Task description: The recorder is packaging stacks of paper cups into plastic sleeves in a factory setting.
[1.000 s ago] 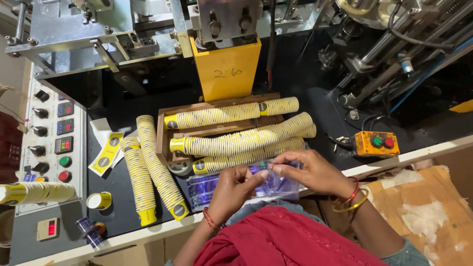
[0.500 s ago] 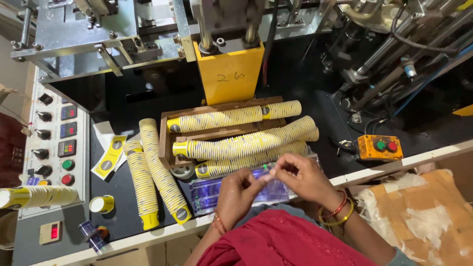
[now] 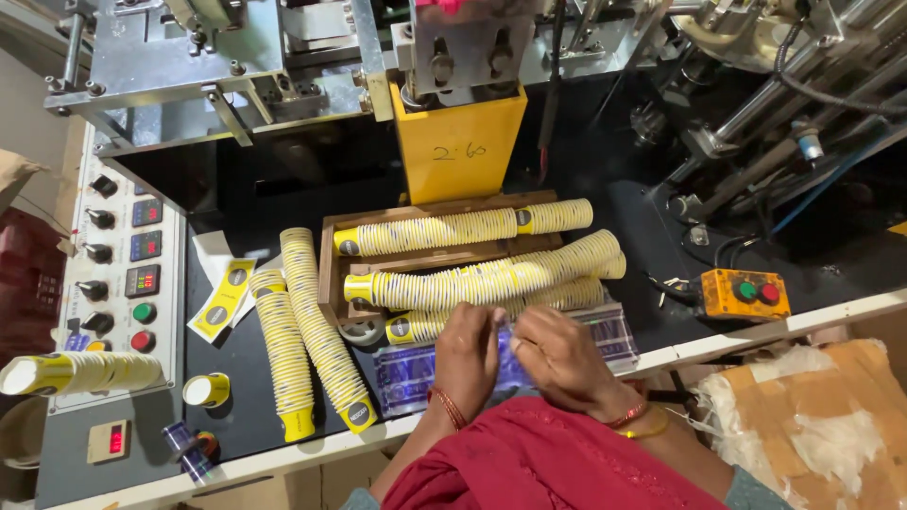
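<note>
While rows of nested yellow paper cups [image 3: 491,279] lie in and beside a wooden tray [image 3: 331,274] on the dark machine bed, both hands meet over a clear printed plastic sleeve [image 3: 605,331] lying flat at the bed's near edge. The left hand [image 3: 468,349] and right hand [image 3: 557,354] each pinch the sleeve's film between fingertips, knuckles nearly touching. Just right sits an orange button box [image 3: 746,293]; two more cup stacks [image 3: 307,345] lie left.
</note>
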